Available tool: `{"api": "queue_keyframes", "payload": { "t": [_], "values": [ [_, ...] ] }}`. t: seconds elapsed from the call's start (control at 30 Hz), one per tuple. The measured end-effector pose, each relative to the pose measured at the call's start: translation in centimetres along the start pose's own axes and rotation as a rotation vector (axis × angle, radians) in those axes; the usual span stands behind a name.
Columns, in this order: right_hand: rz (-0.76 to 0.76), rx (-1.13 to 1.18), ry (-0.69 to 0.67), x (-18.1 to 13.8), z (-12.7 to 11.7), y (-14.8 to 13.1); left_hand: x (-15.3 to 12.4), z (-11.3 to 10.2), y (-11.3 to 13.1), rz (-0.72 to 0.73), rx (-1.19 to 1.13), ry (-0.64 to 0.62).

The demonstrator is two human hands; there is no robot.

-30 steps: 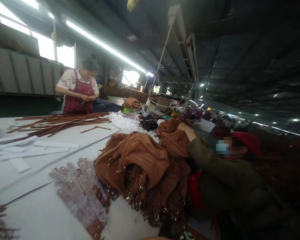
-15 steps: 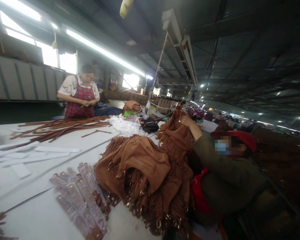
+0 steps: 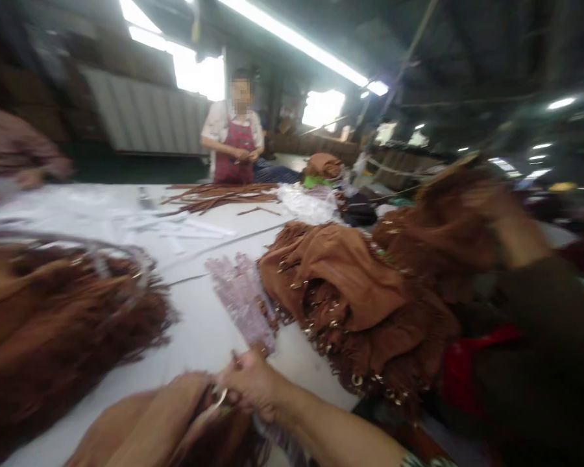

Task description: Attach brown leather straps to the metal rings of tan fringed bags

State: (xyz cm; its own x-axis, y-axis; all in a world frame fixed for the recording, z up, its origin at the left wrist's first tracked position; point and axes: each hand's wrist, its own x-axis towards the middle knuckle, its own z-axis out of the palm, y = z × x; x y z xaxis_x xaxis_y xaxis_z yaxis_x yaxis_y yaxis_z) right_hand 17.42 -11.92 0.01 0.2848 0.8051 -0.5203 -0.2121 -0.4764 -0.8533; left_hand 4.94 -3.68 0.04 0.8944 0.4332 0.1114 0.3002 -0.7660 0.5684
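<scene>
My right hand (image 3: 257, 384) reaches in from the lower right. Its fingers are closed on the edge of a brown suede bag (image 3: 150, 421), beside a shiny metal ring (image 3: 218, 401). The bag lies at the bottom of the view, partly cut off and blurred. My left hand is out of view. Just beyond my right hand, plastic-wrapped brown straps (image 3: 241, 292) lie on the white table (image 3: 189, 337). To their right is a heap of fringed brown bags (image 3: 355, 272) with metal hardware.
More brown fringed bags (image 3: 53, 331) lie at left. A co-worker's blurred hand (image 3: 491, 201) holds a brown bag at right. Across the table stands a person in a checked apron (image 3: 236, 152), behind loose brown strips (image 3: 214, 198). Another person's pink sleeve (image 3: 17, 146) shows far left.
The view has swung left, bringing in the left bags and the pink sleeve. My right hand and the bag it holds have come into view. The co-worker's raised bag has shifted and tilted.
</scene>
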Motion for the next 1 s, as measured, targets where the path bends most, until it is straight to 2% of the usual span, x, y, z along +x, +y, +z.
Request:
{"api": "queue_keyframes", "payload": {
  "t": [0.03,0.07,0.13,0.27,0.4,0.57,0.67,0.77,0.87,1.0],
  "values": [
    [-0.017,0.041,0.002,0.5,0.0,0.2,-0.7,0.2,-0.6,-0.044,0.017,-0.032],
    [-0.006,0.045,-0.059,1.1,0.0,0.5,-1.3,0.5,-1.2,-0.084,0.028,-0.058],
    [-0.004,0.065,-0.139,2.4,-0.2,0.9,-1.7,1.3,-2.1,-0.061,0.085,-0.085],
    [0.038,0.16,-0.187,3.4,-0.1,1.5,-1.5,2.8,-2.6,-0.106,0.212,0.054],
    [0.078,0.152,-0.254,3.7,-0.3,1.3,-1.9,3.0,-2.8,-0.081,0.181,0.076],
    [0.118,0.186,-0.237,4.9,-1.8,2.0,-2.3,2.7,-4.2,-0.027,0.176,0.054],
    [0.161,0.255,-0.219,4.8,-1.9,3.8,-2.2,3.0,-4.5,-0.014,0.192,0.07],
    [0.136,0.294,-0.229,4.1,-1.1,6.2,-2.2,3.5,-4.5,-0.014,0.213,0.137],
    [0.093,0.23,-0.251,3.8,-0.5,7.7,-2.3,3.8,-4.6,-0.013,0.217,0.159],
    [0.121,0.05,-0.364,4.2,-1.2,7.3,-2.2,3.6,-4.8,-0.006,0.195,0.123]
  ]
}}
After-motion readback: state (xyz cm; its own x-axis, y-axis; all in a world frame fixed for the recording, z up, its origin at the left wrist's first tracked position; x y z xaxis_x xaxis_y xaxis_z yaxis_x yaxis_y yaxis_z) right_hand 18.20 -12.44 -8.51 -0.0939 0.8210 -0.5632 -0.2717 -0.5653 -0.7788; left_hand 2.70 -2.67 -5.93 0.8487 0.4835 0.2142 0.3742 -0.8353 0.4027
